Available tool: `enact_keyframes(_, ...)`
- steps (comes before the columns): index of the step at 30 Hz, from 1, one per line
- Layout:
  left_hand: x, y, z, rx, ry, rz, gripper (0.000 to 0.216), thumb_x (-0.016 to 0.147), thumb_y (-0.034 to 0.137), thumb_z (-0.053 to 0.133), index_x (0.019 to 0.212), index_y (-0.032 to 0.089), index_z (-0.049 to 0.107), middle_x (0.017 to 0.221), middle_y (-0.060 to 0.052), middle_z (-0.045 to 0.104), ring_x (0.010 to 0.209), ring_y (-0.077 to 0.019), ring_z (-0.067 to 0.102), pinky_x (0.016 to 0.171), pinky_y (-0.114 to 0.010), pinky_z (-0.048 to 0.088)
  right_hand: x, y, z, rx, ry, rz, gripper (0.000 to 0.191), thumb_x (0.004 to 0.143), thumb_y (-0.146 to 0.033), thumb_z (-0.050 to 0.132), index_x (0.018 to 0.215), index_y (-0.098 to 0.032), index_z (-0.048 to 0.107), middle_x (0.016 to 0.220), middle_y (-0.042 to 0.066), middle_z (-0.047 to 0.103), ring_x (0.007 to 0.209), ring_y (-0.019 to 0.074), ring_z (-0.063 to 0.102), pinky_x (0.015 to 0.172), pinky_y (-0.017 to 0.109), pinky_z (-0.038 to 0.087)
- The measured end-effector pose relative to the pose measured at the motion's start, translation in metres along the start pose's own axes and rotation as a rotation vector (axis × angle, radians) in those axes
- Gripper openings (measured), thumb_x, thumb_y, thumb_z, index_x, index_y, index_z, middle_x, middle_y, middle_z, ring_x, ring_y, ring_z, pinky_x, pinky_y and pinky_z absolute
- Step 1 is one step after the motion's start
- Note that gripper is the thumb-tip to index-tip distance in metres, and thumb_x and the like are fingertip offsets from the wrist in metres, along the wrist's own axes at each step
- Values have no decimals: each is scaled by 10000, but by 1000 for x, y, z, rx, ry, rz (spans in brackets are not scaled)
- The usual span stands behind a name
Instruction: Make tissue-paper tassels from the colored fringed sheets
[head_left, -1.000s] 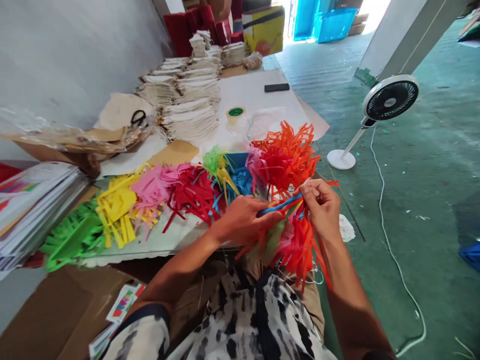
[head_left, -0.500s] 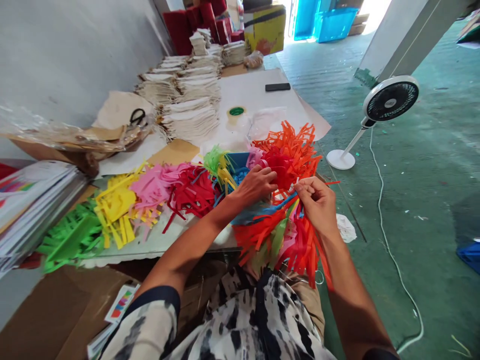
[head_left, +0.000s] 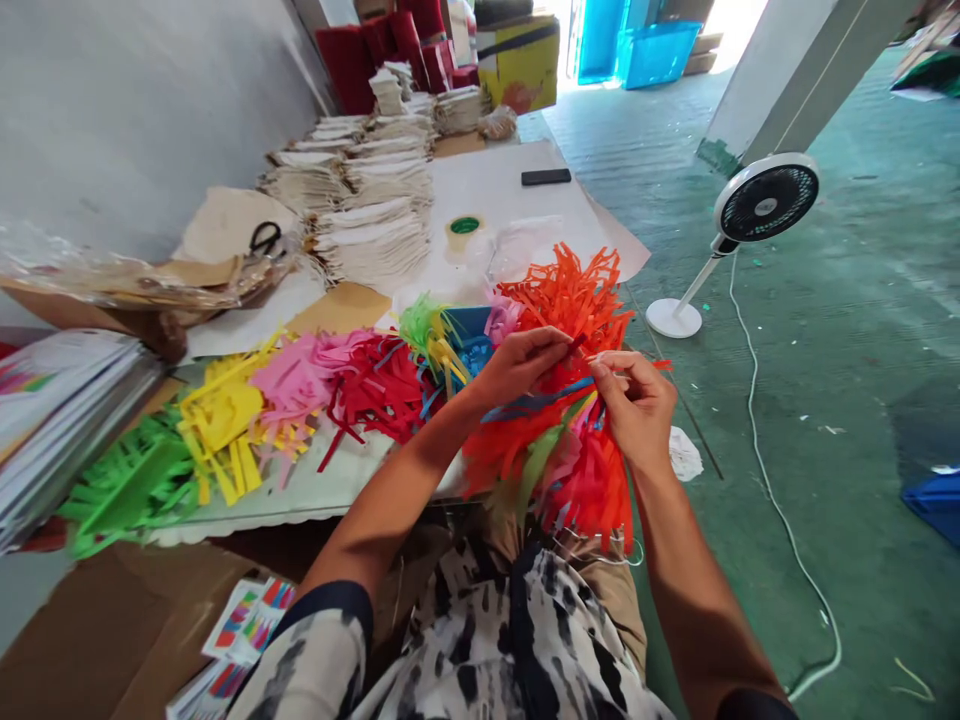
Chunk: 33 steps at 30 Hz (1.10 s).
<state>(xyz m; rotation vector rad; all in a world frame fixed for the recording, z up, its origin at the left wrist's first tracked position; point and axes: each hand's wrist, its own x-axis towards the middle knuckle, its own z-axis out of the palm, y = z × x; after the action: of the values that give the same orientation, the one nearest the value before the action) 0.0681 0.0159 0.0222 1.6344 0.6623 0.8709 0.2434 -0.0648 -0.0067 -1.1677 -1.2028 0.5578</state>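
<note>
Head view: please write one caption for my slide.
Right hand pinching a colourful bundle of strips, left hand close by.

- White standing fan (head_left: 766, 203) on the green floor (head_left: 862, 350)
- Pale cord (head_left: 751, 385), trailing near the fan
- Pillar (head_left: 802, 80), just behind the fan
- Blue bin (head_left: 658, 55), farther behind the fan
- Scissors (head_left: 265, 238), well left of the fan

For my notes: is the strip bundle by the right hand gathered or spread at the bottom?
Spread: the strip bundle fans out down from the right hand in orange, green and pink, its upper ends converging at that hand.
</note>
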Motion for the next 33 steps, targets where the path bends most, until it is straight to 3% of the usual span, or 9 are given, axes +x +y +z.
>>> enact_keyframes(4,-6,-4,7,1,-71,0,472,936,641,684,926,169,684,684,21,564,553,-79,457,506,-226,364,1,-3,-2,21,-72,-12,248,952,-483,723,910,-242,761,1185,74,777,701,160,589,583,291,385)
enact_keyframes(8,-10,-8,12,-29,-77,-13,436,939,628,686,1005,199,651,680,46,536,562,-87,450,522,-235,354,1,-1,0,5,-74,-2,259,940,-497,740,898,-243,767,1033,42,784,614,137,474,600,296,376)
enact_keyframes(13,-14,-17,15,13,-6,21,441,874,606,776,976,209,613,776,9,641,640,-102,531,580,-246,405,0,2,3,-57,-46,26,294,944,-527,720,923,-240,784,759,-5,661,581,138,416,566,288,322)
enact_keyframes(17,-16,-20,16,60,55,45,404,891,572,772,981,201,641,774,8,662,610,-97,529,565,-245,389,-1,2,4,-44,-19,13,259,943,-489,728,911,-237,778,798,-4,677,606,134,452,592,290,356)
enact_keyframes(23,-18,-16,17,56,139,57,389,861,545,809,952,199,659,801,8,687,633,-93,552,588,-230,415,-3,2,5,-54,-12,45,283,940,-513,727,917,-235,780,666,-29,575,554,123,384,546,285,305)
enact_keyframes(27,-19,-16,16,22,134,36,375,862,535,809,984,198,699,887,-19,750,713,-110,638,629,-228,450,-4,2,5,-48,-17,38,291,944,-521,719,939,-238,788,784,1,690,561,125,408,552,287,336)
enact_keyframes(30,-21,-16,15,-6,106,3,381,848,525,824,975,191,693,824,-10,755,622,-91,588,574,-221,405,-4,1,5,-68,-38,7,284,952,-511,709,918,-240,787,963,37,763,597,137,459,590,301,386)
enact_keyframes(33,-23,-16,15,-48,91,-51,391,834,523,838,969,187,689,768,5,741,554,-76,536,531,-214,376,-4,2,6,-71,-33,-8,255,955,-481,714,917,-240,785,895,27,746,612,145,474,606,304,386)
